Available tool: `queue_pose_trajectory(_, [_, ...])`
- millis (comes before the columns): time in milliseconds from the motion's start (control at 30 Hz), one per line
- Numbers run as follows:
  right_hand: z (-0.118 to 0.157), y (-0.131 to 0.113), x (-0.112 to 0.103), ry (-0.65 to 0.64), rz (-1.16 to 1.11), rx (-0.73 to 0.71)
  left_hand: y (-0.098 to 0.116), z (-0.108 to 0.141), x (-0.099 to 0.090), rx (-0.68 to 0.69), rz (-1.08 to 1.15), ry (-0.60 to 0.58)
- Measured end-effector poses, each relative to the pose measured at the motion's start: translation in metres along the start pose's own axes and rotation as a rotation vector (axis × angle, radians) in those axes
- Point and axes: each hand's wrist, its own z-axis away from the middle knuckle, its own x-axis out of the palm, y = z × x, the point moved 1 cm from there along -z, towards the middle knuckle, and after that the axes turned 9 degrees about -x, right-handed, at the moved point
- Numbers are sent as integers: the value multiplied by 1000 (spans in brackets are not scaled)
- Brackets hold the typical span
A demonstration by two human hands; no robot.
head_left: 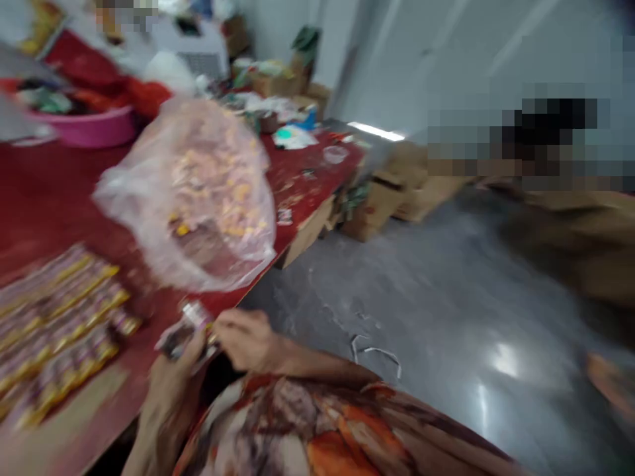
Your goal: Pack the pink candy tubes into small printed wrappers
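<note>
My left hand (183,363) is closed around a small, shiny plastic packet (194,315) at the red table's near edge. Something dark also shows in that hand, too blurred to name. Right beside it, my right hand (248,337) has its fingers curled together, close to a bit of yellow at the packet's lower end. What those fingers hold is hidden. To the left, rows of small packets with yellow edges (64,330) lie side by side on the table. A big, clear plastic bag (218,178) full of small pink and yellow pieces rests just beyond my hands.
The red table (44,198) bears a pink tub (99,127) at the back left and loose clutter farther along. Cardboard boxes (374,208) stand on the grey floor (436,291), where a white strap (380,349) lies. Another person is at the right, partly blurred out.
</note>
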Motion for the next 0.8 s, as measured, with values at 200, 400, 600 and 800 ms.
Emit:
queue_pose_trajectory(200, [-12, -3, 4, 156, -378, 271, -8, 6, -35, -25, 277, -152])
queue_pose_trajectory(400, [-23, -14, 23, 143, -429, 231, -5, 11, -59, 21, 355, -169])
queue_pose_trajectory(600, [-26, -22, 48, 116, -432, 197, -8, 11, -81, 68, 400, -127])
queue_pose_trajectory(800, [-28, -28, 62, 54, -347, 87, -9, 8, -96, 99, 426, -93])
